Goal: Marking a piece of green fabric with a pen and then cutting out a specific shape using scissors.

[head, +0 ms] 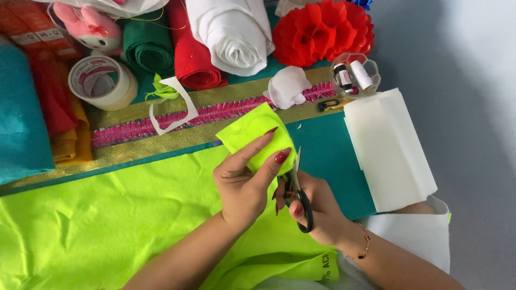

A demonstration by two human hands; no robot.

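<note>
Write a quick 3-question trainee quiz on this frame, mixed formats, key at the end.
1. True or false: the right hand holds the black-handled scissors.
2. Multiple choice: what does the left hand pinch? A) a roll of tape B) a small piece of lime-green felt C) a spool of thread
3. Short answer: what sits in the clear scalloped dish near the red paper flower?

Key
1. True; the blades meet the lime-green piece.
2. B
3. Two thread spools, one dark, one white.
</note>
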